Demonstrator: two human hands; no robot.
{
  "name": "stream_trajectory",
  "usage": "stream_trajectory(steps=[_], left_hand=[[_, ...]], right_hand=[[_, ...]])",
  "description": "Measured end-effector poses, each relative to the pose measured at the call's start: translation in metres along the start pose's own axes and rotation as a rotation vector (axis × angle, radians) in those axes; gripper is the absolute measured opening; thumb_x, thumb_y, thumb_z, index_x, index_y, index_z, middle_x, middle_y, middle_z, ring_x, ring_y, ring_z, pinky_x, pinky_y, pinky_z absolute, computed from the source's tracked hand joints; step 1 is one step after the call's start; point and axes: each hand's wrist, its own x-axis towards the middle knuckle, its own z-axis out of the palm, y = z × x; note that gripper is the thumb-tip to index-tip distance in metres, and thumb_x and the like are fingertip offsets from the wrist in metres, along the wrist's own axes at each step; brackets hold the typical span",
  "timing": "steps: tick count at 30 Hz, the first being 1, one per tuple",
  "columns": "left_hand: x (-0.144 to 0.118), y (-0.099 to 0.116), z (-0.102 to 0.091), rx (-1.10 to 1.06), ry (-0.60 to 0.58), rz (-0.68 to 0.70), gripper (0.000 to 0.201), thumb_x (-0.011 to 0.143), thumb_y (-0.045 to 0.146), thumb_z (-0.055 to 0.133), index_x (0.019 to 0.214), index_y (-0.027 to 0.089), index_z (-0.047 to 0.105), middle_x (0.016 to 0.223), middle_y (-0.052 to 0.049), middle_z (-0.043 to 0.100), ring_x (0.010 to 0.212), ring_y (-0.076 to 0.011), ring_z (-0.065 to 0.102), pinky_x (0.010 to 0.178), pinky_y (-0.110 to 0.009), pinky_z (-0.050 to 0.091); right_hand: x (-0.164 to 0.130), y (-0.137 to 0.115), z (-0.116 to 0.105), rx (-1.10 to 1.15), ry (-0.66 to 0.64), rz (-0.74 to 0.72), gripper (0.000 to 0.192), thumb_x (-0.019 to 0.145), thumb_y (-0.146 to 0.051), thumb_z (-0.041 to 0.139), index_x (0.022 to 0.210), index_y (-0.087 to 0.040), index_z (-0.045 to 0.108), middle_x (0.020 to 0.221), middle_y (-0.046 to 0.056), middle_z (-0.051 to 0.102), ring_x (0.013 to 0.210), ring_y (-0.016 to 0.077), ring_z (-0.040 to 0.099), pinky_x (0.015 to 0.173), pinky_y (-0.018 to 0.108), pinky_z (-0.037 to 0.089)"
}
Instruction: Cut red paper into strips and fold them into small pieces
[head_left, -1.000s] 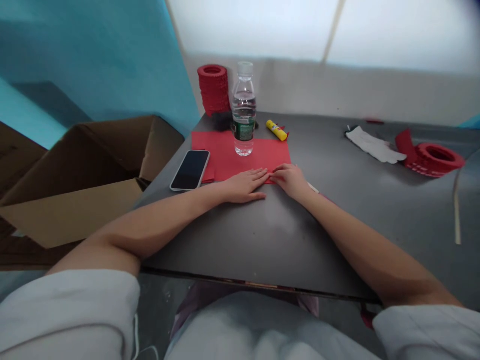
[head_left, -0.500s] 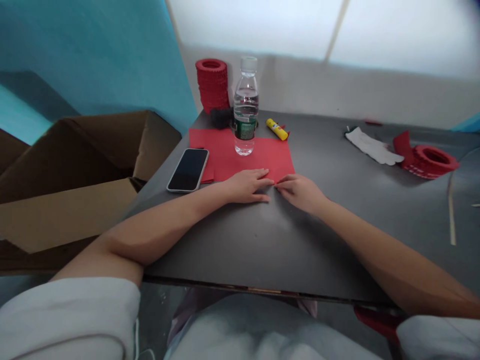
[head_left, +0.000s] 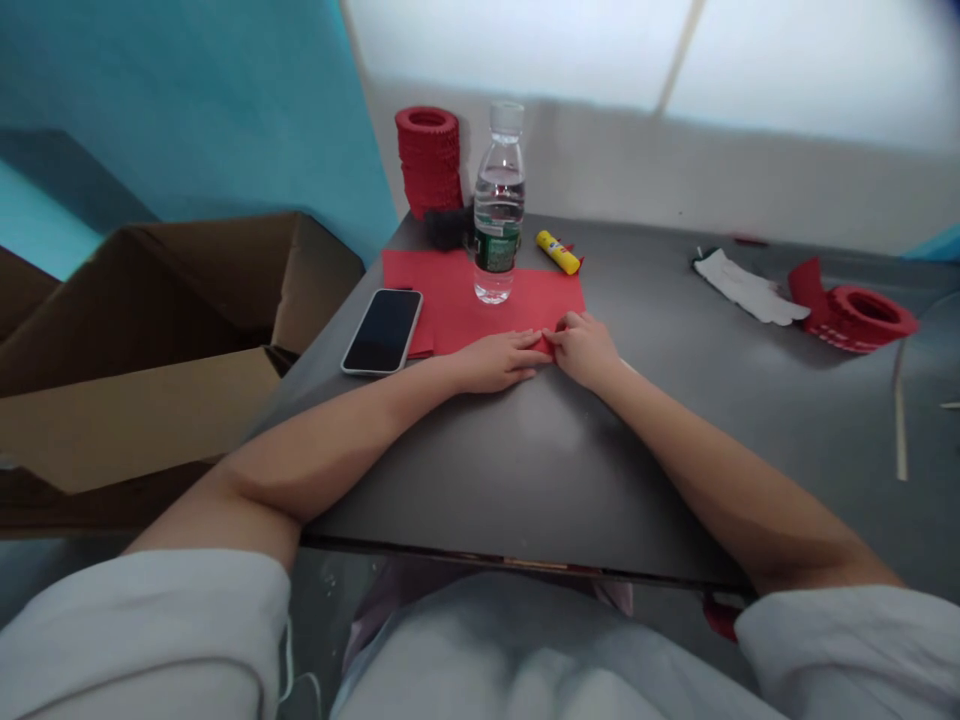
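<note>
A red paper sheet (head_left: 450, 300) lies flat on the dark grey table (head_left: 570, 440). My left hand (head_left: 495, 361) rests palm down on the sheet's near edge, fingers spread and pointing right. My right hand (head_left: 581, 348) touches the near right corner of the sheet, fingertips meeting those of the left hand; whether it pinches the paper is unclear. A clear water bottle (head_left: 498, 210) stands on the sheet just beyond my hands.
A black phone (head_left: 383, 330) lies left of the sheet. Behind are a stack of red paper rings (head_left: 428, 158) and a yellow glue stick (head_left: 556, 252). At the right lie a white cloth (head_left: 746, 288) and a red paper ring (head_left: 862, 315). An open cardboard box (head_left: 157, 340) stands left.
My right hand slid back a little along the sheet's near edge, then returned to the corner beside my left hand. The view shifted slightly.
</note>
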Motion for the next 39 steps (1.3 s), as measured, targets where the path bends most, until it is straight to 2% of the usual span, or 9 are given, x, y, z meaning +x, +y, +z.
stream_trajectory(steps=[4, 8, 10, 13, 17, 24, 28, 34, 39], left_hand=[[-0.004, 0.006, 0.001, -0.008, -0.016, -0.013, 0.043, 0.093, 0.027, 0.045, 0.136, 0.020, 0.042, 0.148, -0.009, 0.031, 0.138, -0.0206, 0.026, 0.112, -0.034, 0.024], [-0.020, 0.029, 0.004, 0.070, -0.083, 0.007, 0.064, 0.090, 0.050, 0.046, 0.141, 0.014, 0.034, 0.149, -0.015, 0.023, 0.140, -0.0268, 0.018, 0.113, -0.038, 0.017], [-0.027, 0.039, 0.005, 0.079, -0.104, 0.012, 0.077, 0.087, 0.060, 0.042, 0.143, 0.009, 0.027, 0.150, -0.018, 0.020, 0.141, -0.0271, 0.013, 0.115, -0.038, 0.013], [-0.031, 0.046, 0.005, 0.066, -0.131, 0.002, 0.087, 0.085, 0.064, 0.042, 0.144, 0.004, 0.021, 0.150, -0.019, 0.014, 0.141, -0.0255, 0.010, 0.115, -0.035, 0.009], [-0.033, 0.041, 0.000, 0.057, -0.167, -0.032, 0.085, 0.087, 0.061, 0.041, 0.144, 0.004, 0.019, 0.151, -0.018, 0.010, 0.142, -0.0241, 0.007, 0.115, -0.034, 0.010], [-0.051, 0.034, -0.007, 0.164, -0.197, -0.127, 0.078, 0.091, 0.058, 0.033, 0.144, 0.003, 0.018, 0.150, -0.020, 0.013, 0.141, -0.0264, 0.012, 0.114, -0.038, 0.014], [-0.061, 0.026, -0.009, 0.215, -0.179, -0.024, 0.077, 0.089, 0.060, 0.035, 0.145, 0.008, 0.021, 0.149, -0.019, 0.019, 0.140, -0.0292, 0.016, 0.113, -0.044, 0.013], [-0.067, 0.010, -0.022, 0.233, -0.222, 0.078, 0.063, 0.089, 0.058, 0.039, 0.144, 0.029, 0.025, 0.150, -0.013, 0.020, 0.139, -0.0318, 0.018, 0.109, -0.055, 0.014], [-0.066, 0.021, -0.021, 0.295, -0.178, 0.167, 0.058, 0.093, 0.051, 0.037, 0.143, 0.023, 0.030, 0.147, -0.015, 0.029, 0.137, -0.0304, 0.024, 0.110, -0.053, 0.015]], right_hand=[[-0.005, 0.001, -0.002, 0.026, 0.013, -0.050, 0.036, 0.090, -0.025, 0.038, 0.101, -0.015, 0.071, 0.101, 0.014, 0.062, 0.095, 0.0252, 0.053, 0.085, 0.039, 0.040], [-0.033, -0.003, -0.006, 0.080, 0.036, -0.139, 0.039, 0.093, -0.035, 0.037, 0.115, -0.018, 0.064, 0.117, 0.011, 0.060, 0.109, 0.0219, 0.052, 0.096, 0.037, 0.040], [-0.051, -0.006, -0.006, 0.164, 0.110, -0.188, 0.046, 0.094, -0.039, 0.033, 0.125, -0.014, 0.057, 0.129, 0.013, 0.054, 0.121, 0.0229, 0.047, 0.101, 0.040, 0.037], [-0.071, -0.011, -0.003, 0.228, 0.021, -0.257, 0.053, 0.095, -0.042, 0.029, 0.134, -0.011, 0.046, 0.136, 0.014, 0.048, 0.131, 0.0240, 0.038, 0.106, 0.044, 0.033], [-0.078, -0.015, -0.002, 0.209, -0.079, -0.247, 0.054, 0.096, -0.041, 0.028, 0.141, -0.012, 0.034, 0.143, 0.013, 0.037, 0.135, 0.0242, 0.030, 0.109, 0.050, 0.027], [-0.072, -0.014, -0.007, 0.212, -0.055, -0.206, 0.045, 0.094, -0.037, 0.036, 0.134, -0.018, 0.047, 0.136, 0.011, 0.048, 0.129, 0.0224, 0.040, 0.108, 0.049, 0.029], [-0.072, -0.018, -0.007, 0.213, -0.044, -0.207, 0.044, 0.094, -0.032, 0.037, 0.133, -0.015, 0.048, 0.135, 0.012, 0.048, 0.129, 0.0216, 0.041, 0.108, 0.045, 0.030], [-0.071, -0.017, -0.006, 0.218, -0.027, -0.175, 0.043, 0.093, -0.035, 0.042, 0.130, -0.015, 0.051, 0.134, 0.010, 0.050, 0.126, 0.0248, 0.044, 0.108, 0.049, 0.029], [-0.057, -0.006, -0.009, 0.303, -0.023, -0.181, 0.037, 0.086, -0.035, 0.056, 0.120, -0.021, 0.060, 0.122, 0.005, 0.061, 0.116, 0.0200, 0.053, 0.099, 0.036, 0.042]])
